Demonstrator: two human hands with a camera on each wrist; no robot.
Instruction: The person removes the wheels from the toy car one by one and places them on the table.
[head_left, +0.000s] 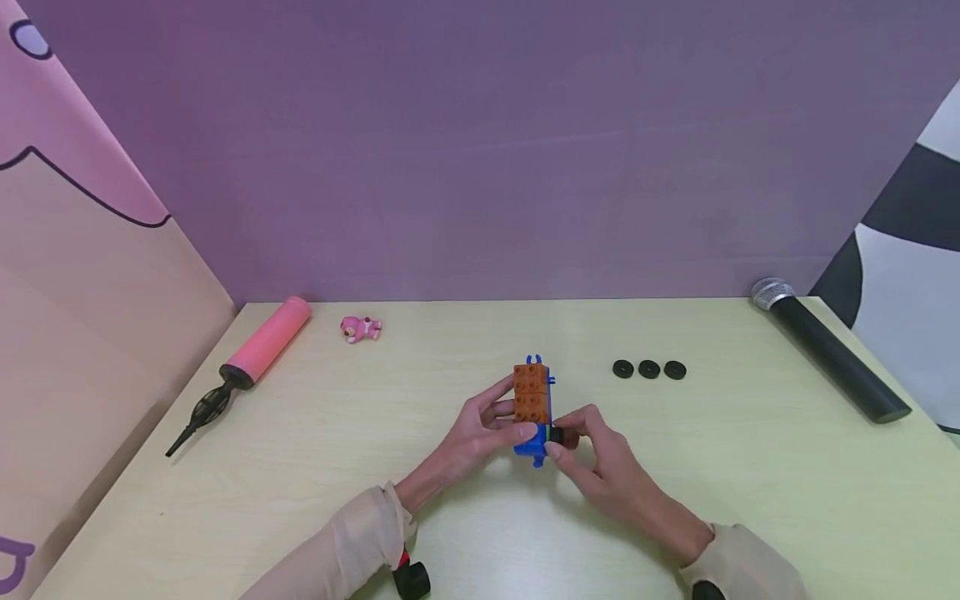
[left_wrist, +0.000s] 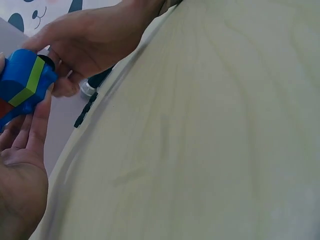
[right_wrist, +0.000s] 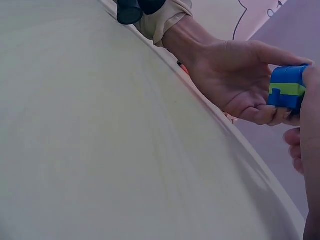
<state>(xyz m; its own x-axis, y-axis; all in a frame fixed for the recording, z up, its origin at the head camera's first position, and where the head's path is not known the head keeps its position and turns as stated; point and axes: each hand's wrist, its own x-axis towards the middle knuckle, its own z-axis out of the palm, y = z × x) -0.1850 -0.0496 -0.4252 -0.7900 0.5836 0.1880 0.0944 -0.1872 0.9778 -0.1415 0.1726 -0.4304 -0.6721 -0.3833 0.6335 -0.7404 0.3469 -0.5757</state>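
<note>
A toy block vehicle (head_left: 531, 396), blue with orange studded bricks on top and a light green stripe, is held up over the table. My left hand (head_left: 476, 435) grips it from the left, thumb on the near end. My right hand (head_left: 611, 467) pinches a black wheel (head_left: 557, 434) against the vehicle's near right side; whether it sits fully on its peg cannot be told. Another blue peg sticks out farther along that side. Blue body and green stripe (left_wrist: 30, 82) show in the left wrist view, and the body (right_wrist: 287, 75) also in the right wrist view.
Three black wheels (head_left: 648, 369) lie in a row to the right of the hands. A black microphone (head_left: 836, 354) rests near the right edge. On the left are a pink pump (head_left: 270, 340) with a black nozzle and a small pink bear figure (head_left: 361, 328). A purple wall (head_left: 480, 167) rises behind.
</note>
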